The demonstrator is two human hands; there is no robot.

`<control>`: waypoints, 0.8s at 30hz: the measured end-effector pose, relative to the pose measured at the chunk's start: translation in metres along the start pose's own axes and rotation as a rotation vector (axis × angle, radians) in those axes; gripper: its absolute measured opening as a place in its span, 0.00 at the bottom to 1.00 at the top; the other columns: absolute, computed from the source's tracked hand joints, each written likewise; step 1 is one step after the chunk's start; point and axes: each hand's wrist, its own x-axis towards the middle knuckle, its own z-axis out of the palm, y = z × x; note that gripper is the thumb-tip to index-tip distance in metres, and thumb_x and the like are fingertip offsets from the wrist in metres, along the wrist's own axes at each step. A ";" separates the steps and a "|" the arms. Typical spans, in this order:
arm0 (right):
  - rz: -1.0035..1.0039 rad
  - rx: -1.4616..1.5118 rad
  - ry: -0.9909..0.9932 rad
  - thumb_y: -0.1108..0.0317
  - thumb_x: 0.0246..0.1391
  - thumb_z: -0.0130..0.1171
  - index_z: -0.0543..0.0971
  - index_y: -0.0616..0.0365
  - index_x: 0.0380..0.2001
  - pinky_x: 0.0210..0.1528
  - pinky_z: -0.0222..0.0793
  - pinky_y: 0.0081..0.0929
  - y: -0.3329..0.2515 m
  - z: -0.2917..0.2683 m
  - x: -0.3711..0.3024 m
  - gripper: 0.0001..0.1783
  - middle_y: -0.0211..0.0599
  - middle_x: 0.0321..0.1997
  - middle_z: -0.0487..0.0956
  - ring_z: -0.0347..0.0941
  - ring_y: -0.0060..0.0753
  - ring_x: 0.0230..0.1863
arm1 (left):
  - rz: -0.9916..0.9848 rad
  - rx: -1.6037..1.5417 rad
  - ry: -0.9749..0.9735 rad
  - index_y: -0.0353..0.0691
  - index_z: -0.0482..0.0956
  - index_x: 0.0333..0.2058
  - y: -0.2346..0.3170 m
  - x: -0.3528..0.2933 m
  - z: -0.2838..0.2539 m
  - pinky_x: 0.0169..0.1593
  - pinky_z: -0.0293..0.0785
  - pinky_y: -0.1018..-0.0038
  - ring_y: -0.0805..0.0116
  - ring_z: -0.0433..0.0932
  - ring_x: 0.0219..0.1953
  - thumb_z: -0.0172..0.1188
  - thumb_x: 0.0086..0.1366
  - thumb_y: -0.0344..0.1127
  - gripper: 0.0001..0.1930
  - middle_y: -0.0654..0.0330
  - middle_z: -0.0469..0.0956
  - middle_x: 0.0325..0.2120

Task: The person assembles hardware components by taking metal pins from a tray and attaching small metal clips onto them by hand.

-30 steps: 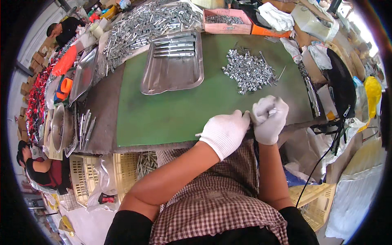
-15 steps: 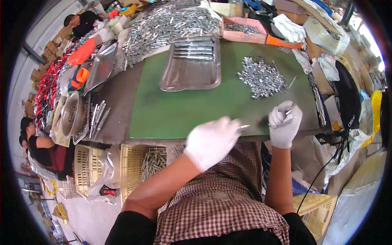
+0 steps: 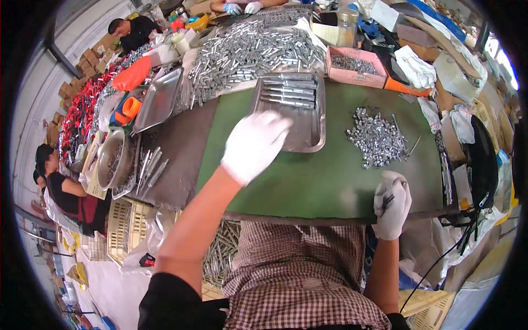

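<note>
My left hand (image 3: 256,146), in a white glove, is over the left edge of a shallow metal tray (image 3: 320,132). Motion smears its fingers, so whether they hold anything is unclear. At the far end of that tray, several silver metal rods (image 3: 289,93) lie side by side. My right hand (image 3: 392,206), gloved too, is near the front right edge of the green mat (image 3: 286,187). Its fingers are curled closed, and what they hold is hidden. Beyond it lies a pile of small shiny metal parts (image 3: 377,137), with a thin rod (image 3: 414,145) beside it.
A large heap of metal pieces (image 3: 253,52) covers the back of the table. A pink box (image 3: 356,67) of small parts is at back right. On the left are another metal tray (image 3: 159,99) and a round bowl (image 3: 113,159). Other people work beyond the table and at left.
My left hand has moved away from the front edge, forward and left to the tray; the rod seen at its fingers no longer shows. My right hand stays closed. The whole view has shifted.
</note>
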 end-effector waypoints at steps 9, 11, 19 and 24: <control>0.077 -0.142 -0.045 0.63 0.61 0.44 0.77 0.62 0.41 0.21 0.53 0.14 -0.011 0.006 -0.008 0.16 0.27 0.25 0.70 0.61 0.14 0.20 | 0.076 0.231 -0.263 0.42 0.78 0.36 -0.055 0.075 0.094 0.46 0.72 0.59 0.55 0.77 0.42 0.57 0.59 0.35 0.08 0.55 0.78 0.34; 0.068 -0.109 -0.020 0.63 0.61 0.44 0.77 0.62 0.42 0.21 0.54 0.14 -0.011 0.005 -0.010 0.17 0.27 0.26 0.71 0.61 0.14 0.20 | 0.065 0.250 -0.266 0.43 0.76 0.39 -0.052 0.074 0.091 0.46 0.72 0.59 0.54 0.78 0.40 0.56 0.60 0.35 0.09 0.54 0.78 0.35; 0.190 -0.130 -0.044 0.58 0.66 0.43 0.76 0.63 0.50 0.19 0.53 0.14 -0.028 0.017 -0.015 0.21 0.27 0.27 0.73 0.61 0.12 0.19 | 0.256 -0.211 -0.343 0.42 0.73 0.42 0.043 0.059 0.032 0.40 0.75 0.60 0.54 0.78 0.37 0.57 0.60 0.34 0.11 0.55 0.76 0.36; 0.290 -0.196 -0.181 0.57 0.67 0.41 0.74 0.66 0.52 0.13 0.50 0.14 -0.035 0.015 -0.015 0.24 0.29 0.26 0.77 0.57 0.12 0.13 | 0.316 -0.251 -0.538 0.43 0.74 0.45 0.099 0.031 0.027 0.37 0.75 0.63 0.58 0.78 0.34 0.59 0.60 0.37 0.15 0.59 0.75 0.33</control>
